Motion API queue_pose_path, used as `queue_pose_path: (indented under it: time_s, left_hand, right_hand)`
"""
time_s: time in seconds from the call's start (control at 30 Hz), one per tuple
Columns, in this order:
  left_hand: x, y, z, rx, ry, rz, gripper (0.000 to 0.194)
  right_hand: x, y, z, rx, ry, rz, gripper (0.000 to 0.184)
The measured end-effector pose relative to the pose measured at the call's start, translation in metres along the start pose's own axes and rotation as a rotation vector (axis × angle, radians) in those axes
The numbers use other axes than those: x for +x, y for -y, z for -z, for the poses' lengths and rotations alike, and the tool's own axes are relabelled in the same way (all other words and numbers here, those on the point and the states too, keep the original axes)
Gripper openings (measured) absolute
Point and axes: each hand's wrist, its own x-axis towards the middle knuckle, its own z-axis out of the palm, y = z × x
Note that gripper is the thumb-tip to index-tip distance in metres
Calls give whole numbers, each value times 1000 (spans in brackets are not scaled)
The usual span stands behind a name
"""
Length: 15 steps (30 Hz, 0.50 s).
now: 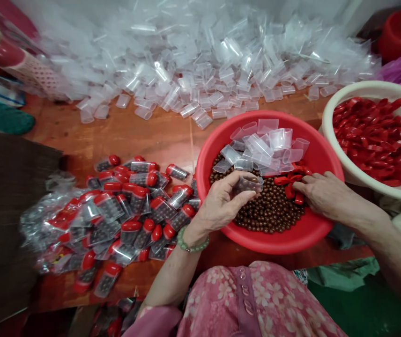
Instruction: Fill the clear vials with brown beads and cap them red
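Note:
My left hand [218, 201], with a green bead bracelet at the wrist, grips a small clear plastic container [247, 184] partly filled with brown balls. It is tilted over the red basin [274, 244]. On the basin's right side, my right hand [327, 194] has its fingers closed at a red cap [299, 198] beside a few other caps; its fingertips are partly hidden. Loose brown balls [271, 210] cover the basin's bottom. Behind them, empty clear containers [258, 145] lie heaped against the far wall.
A cream bowl [330, 117] of red caps [379, 140] stands at the right. Many clear containers [200, 70] are piled along the back of the wooden table [151, 135]. Filled, red-capped containers [130, 201] lie at the left, by a dark brown box [14, 215].

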Motion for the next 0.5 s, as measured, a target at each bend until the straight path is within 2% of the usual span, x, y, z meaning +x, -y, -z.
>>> queue_pose_path:
  time_s: [0.2, 0.3, 0.4, 0.5]
  left_hand:
    - [2, -2, 1, -175, -13, 64, 39]
    - [2, -2, 1, -212, -16, 79, 43]
    - [1, -1, 2, -211, 9, 39, 36]
    - [0, -3, 4, -227, 41, -21, 26]
  right_hand:
    - [7, 1, 5, 25, 20, -12, 21]
    - [8, 0, 8, 113, -24, 21, 21]
    - [5, -1, 20, 433, -81, 65, 21]
    - [5, 7, 41, 822, -134, 50, 24]
